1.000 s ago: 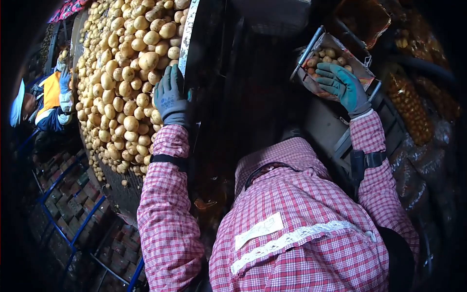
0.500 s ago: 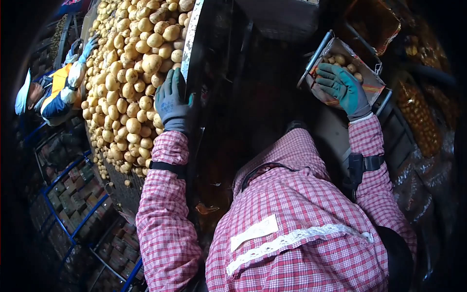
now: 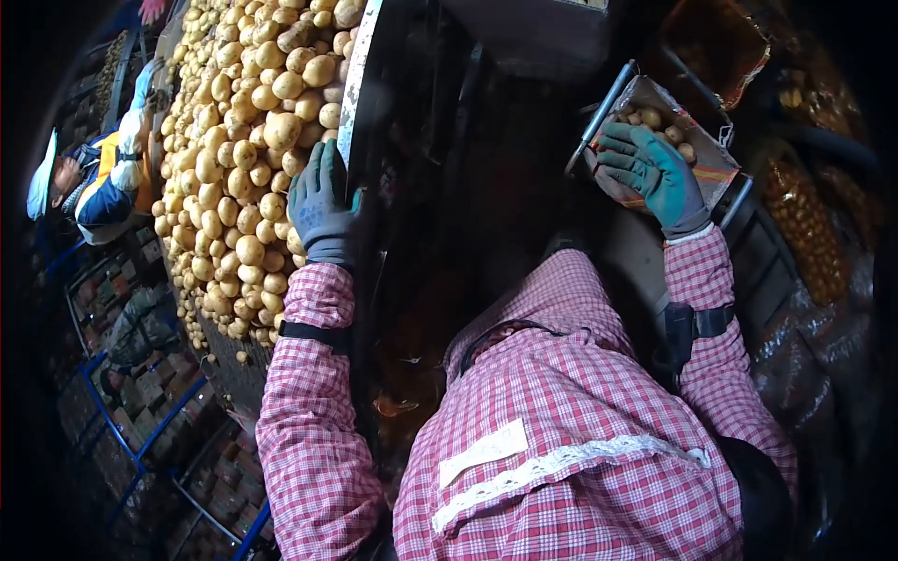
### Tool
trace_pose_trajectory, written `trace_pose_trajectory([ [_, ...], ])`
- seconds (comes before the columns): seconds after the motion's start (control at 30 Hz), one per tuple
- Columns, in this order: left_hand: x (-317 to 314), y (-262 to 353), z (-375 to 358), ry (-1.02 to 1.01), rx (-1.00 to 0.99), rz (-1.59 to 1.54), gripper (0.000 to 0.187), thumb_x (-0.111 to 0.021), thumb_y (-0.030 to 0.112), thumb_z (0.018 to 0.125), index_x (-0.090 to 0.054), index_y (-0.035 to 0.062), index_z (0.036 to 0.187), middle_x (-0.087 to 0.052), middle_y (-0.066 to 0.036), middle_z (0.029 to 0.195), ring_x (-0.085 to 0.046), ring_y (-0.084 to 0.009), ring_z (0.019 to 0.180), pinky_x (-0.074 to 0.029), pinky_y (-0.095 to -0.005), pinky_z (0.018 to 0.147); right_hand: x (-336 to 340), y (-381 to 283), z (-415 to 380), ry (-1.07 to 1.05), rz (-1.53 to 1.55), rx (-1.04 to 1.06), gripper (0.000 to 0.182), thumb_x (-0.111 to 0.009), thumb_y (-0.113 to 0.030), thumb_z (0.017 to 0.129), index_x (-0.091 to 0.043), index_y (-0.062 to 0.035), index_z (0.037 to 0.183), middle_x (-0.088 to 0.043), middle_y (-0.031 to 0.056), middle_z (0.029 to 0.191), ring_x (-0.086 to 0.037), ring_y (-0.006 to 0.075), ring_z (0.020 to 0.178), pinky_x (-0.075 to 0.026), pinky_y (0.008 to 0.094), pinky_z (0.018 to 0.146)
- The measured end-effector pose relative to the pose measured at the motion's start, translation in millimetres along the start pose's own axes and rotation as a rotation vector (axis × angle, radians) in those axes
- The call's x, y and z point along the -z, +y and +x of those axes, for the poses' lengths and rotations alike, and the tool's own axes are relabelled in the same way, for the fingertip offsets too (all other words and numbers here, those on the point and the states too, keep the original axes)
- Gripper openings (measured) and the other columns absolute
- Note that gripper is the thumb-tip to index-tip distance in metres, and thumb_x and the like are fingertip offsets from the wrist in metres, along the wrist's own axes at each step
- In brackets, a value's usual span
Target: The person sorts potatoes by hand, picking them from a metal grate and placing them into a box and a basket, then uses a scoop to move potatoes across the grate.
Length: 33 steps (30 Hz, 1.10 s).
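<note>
A large heap of potatoes [image 3: 248, 178] covers the sorting table at the left. My left hand [image 3: 323, 208], in a grey-green glove, lies at the heap's right edge beside the table's pale metal rim [image 3: 356, 79]. Its fingers are stretched out and touch or nearly touch the potatoes. To the right, my right hand [image 3: 657, 175], gloved alike, is held over an open box [image 3: 718, 179] set between metal bars. Its palm shows and its fingers are extended, with nothing in them. A few potatoes [image 3: 672, 134] lie in the box beyond the hand, which partly hides the inside.
Across the heap stands a co-worker [image 3: 98, 182] with a light hat and an arm toward the potatoes. An orange-lined container [image 3: 716, 47] stands beyond the box, and a filled net bag [image 3: 806, 229] lies right of it. Stacked goods [image 3: 154, 393] and blue rails [image 3: 122, 425] are at lower left.
The view has shifted slightly. My hands keep nearly the same places, both still open. The co-worker's arm has moved, and a pink-gloved hand now shows at the top left.
</note>
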<state>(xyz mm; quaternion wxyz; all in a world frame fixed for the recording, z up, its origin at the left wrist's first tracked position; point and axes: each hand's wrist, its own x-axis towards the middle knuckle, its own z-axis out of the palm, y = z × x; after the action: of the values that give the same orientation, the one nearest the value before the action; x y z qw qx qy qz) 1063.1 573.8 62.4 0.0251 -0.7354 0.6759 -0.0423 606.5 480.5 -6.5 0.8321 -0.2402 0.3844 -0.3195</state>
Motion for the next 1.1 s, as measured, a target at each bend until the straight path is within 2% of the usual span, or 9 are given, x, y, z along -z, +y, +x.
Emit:
trace_pose_trajectory([
  [0.1,3,3,0,0.003,-0.005,0.067,0.079,-0.068,0.04,0.08,-0.039,0.018,0.151,-0.046,-0.004,0.151,-0.048,-0.0249,0.132,-0.034,-0.042,0.114,-5,-7,-11,0.024,-0.028,0.003,0.05,-0.038,-0.028,0.106,-0.045,0.0071,0.14,-0.061,0.0176,0.129,-0.066,0.0235,0.11,-0.053,0.0334,0.099],
  [0.43,8,3,0,-0.036,0.032,0.037,0.085,-0.071,0.039,0.076,-0.038,0.0215,0.152,-0.044,-0.002,0.151,-0.047,-0.0247,0.133,-0.032,-0.0426,0.115,-31,-16,-27,0.087,-0.032,0.0,0.048,-0.037,-0.028,0.106,-0.048,0.0055,0.139,-0.063,0.0158,0.126,-0.068,0.0221,0.106,-0.055,0.0332,0.095],
  [0.63,9,2,-1,-0.012,0.034,-0.089,0.085,-0.073,0.037,0.075,-0.039,0.0166,0.15,-0.044,-0.008,0.151,-0.045,-0.0298,0.134,-0.03,-0.0468,0.115,-60,-16,-41,0.104,-0.016,0.004,0.047,-0.05,-0.031,0.102,-0.054,0.0043,0.134,-0.066,0.0149,0.121,-0.069,0.0181,0.096,-0.058,0.0303,0.084],
  [0.67,7,0,-1,0.021,0.029,-0.141,0.084,-0.073,0.035,0.076,-0.039,0.0158,0.15,-0.044,-0.009,0.15,-0.045,-0.0307,0.134,-0.03,-0.0469,0.116,-71,-17,-40,0.087,-0.048,0.018,0.047,-0.051,-0.031,0.102,-0.054,0.0041,0.133,-0.066,0.0148,0.12,-0.07,0.017,0.094,-0.058,0.0297,0.081],
  [0.7,9,-1,-1,0.015,0.037,-0.135,0.084,-0.073,0.036,0.076,-0.039,0.0156,0.15,-0.044,-0.01,0.15,-0.045,-0.0313,0.133,-0.03,-0.047,0.115,-89,-20,-38,0.133,-0.085,0.002,0.045,-0.05,-0.032,0.103,-0.056,0.0026,0.131,-0.067,0.0149,0.116,-0.068,0.0117,0.078,-0.056,0.0238,0.066],
  [0.8,14,-4,-4,-0.024,0.058,-0.131,0.084,-0.072,0.039,0.077,-0.038,0.0155,0.15,-0.043,-0.011,0.15,-0.046,-0.0328,0.131,-0.03,-0.0471,0.115,-123,-26,-27,0.041,-0.259,0.011,0.044,-0.05,-0.033,0.103,-0.059,0.0013,0.129,-0.068,0.0135,0.11,-0.063,0.0069,0.064,-0.048,0.0174,0.054],
  [0.83,20,-3,-4,-0.023,0.061,-0.158,0.082,-0.071,0.039,0.079,-0.038,0.0157,0.15,-0.044,-0.011,0.15,-0.046,-0.0331,0.13,-0.03,-0.0474,0.115,-144,-30,-24,0.05,-0.338,0.042,0.044,-0.049,-0.034,0.103,-0.061,0.0006,0.126,-0.07,0.0128,0.104,-0.059,0.0049,0.056,-0.042,0.0147,0.049],
  [0.97,18,-10,-6,0.018,0.034,-0.238,0.08,-0.068,0.043,0.082,-0.038,0.0117,0.149,-0.043,-0.013,0.15,-0.046,-0.0337,0.131,-0.029,-0.0489,0.115,-211,-42,-6,-0.046,-0.548,0.114,0.043,-0.051,-0.037,0.102,-0.063,-0.0019,0.122,-0.07,0.0118,0.101,-0.059,0.0054,0.056,-0.043,0.0147,0.049],
  [1.1,21,-18,-7,0.012,-0.001,-0.33,0.082,-0.068,0.046,0.082,-0.038,0.0071,0.148,-0.043,-0.016,0.149,-0.045,-0.0345,0.132,-0.029,-0.0502,0.114,-266,-42,27,-0.068,-0.581,0.017,0.043,-0.053,-0.039,0.101,-0.064,-0.0042,0.123,-0.07,0.0106,0.102,-0.061,0.0082,0.059,-0.047,0.0181,0.051],
])
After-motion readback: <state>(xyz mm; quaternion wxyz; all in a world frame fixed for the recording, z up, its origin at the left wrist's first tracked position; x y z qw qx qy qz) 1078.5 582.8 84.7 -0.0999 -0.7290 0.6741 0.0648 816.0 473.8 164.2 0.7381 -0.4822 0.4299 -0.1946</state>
